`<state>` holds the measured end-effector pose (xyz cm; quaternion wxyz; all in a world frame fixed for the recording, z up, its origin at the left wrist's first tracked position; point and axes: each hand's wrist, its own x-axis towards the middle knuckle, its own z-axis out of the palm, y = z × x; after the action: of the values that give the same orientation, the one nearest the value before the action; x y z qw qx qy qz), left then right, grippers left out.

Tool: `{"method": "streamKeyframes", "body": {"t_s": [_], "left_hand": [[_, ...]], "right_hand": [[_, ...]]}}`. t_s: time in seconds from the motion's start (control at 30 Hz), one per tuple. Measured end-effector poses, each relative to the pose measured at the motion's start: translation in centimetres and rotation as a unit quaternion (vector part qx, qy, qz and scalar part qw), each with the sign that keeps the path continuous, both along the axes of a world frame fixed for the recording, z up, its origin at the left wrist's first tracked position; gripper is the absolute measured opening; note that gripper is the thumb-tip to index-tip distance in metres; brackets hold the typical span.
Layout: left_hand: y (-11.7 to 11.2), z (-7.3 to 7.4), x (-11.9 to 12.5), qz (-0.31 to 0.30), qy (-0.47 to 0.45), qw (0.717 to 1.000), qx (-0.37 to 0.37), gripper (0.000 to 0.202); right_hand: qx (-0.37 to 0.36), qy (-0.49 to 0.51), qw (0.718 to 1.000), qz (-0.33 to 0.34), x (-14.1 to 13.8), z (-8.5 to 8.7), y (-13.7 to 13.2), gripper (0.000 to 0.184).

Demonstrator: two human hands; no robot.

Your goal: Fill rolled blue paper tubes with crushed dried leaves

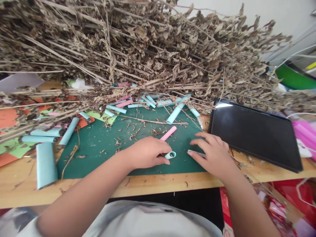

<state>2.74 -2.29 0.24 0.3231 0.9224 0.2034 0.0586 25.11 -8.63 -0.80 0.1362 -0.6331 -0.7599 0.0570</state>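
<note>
My left hand (150, 153) is closed around a light blue paper tube (171, 155), whose open round end points right and shows something dark inside. Just beyond it a pink paper tube (169, 133) lies on the green mat (98, 161). To the right, my right hand (209, 153) hovers low over the mat with its fingers apart. A thin whitish strip (197, 153) shows by its thumb and fingers; I cannot make out what it is, and it is partly hidden. Farther back lies another blue paper tube (176, 113).
A heap of dried leafy stems (148, 49) spans the back. More blue rolls, including a wide flattened one (46, 164), lie at left among orange paper (10, 120). A black tablet (256, 135) rests at right. The wooden table edge (163, 181) runs along the front.
</note>
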Motion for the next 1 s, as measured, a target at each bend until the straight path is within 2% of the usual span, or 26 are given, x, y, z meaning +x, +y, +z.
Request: {"method": "streamKeyframes", "body": {"t_s": [0.07,0.13,0.2,0.23,0.27,0.33,0.37,0.4,0.43,0.53,0.6,0.67,0.83,1.0], "left_hand": [[-0.1,0.0,0.0,0.005,0.002,1.0,0.001,0.014],[-0.1,0.0,0.0,0.007,0.0,1.0,0.0,0.014],[-0.1,0.0,0.0,0.006,-0.006,1.0,-0.002,0.014],[-0.1,0.0,0.0,0.006,-0.009,1.0,-0.003,0.013],[-0.1,0.0,0.0,0.006,-0.012,1.0,-0.005,0.013],[-0.1,0.0,0.0,0.007,-0.016,1.0,-0.006,0.014],[-0.1,0.1,0.0,0.005,-0.014,1.0,-0.005,0.014],[-0.1,0.1,0.0,0.005,-0.01,1.0,-0.003,0.014],[-0.1,0.1,0.0,0.003,-0.003,1.0,0.0,0.015],[-0.1,0.2,0.1,-0.003,0.01,1.0,0.007,0.015],[-0.1,0.2,0.1,-0.006,0.006,1.0,0.01,0.015],[-0.2,0.2,0.0,-0.005,0.003,1.0,0.012,0.014],[-0.4,0.2,0.1,0.005,0.025,0.999,0.025,0.011],[-0.6,0.2,0.2,0.006,0.031,0.998,0.057,0.012]], "right_hand": [[-0.008,-0.071,0.997,-0.013,1.0,-0.4,-0.3,0.011],[0.003,-0.036,0.999,-0.002,1.1,-0.6,-0.3,0.011],[0.027,0.122,0.992,0.011,0.3,0.0,-0.1,0.009],[0.046,0.245,0.968,0.019,-0.3,0.6,0.1,0.007],[0.065,0.376,0.924,0.021,-1.0,1.4,0.3,0.006],[0.106,0.615,0.78,0.047,-2.7,3.5,0.6,0.007],[0.094,0.675,0.73,0.049,-3.6,4.6,0.8,0.008],[0.071,0.711,0.697,0.058,-4.4,5.8,0.9,0.016],[0.046,0.73,0.677,0.078,-5.0,6.8,0.9,0.029],[-0.046,0.723,0.677,0.133,-6.3,9.4,0.8,0.051],[-0.096,0.708,0.683,0.154,-6.7,10.3,0.7,0.052],[-0.118,0.707,0.677,0.166,-7.1,10.7,0.7,0.05],[-0.153,0.706,0.667,0.18,-7.1,9.7,0.7,0.045],[-0.184,0.714,0.661,0.14,-5.7,8.4,0.3,0.038]]}}
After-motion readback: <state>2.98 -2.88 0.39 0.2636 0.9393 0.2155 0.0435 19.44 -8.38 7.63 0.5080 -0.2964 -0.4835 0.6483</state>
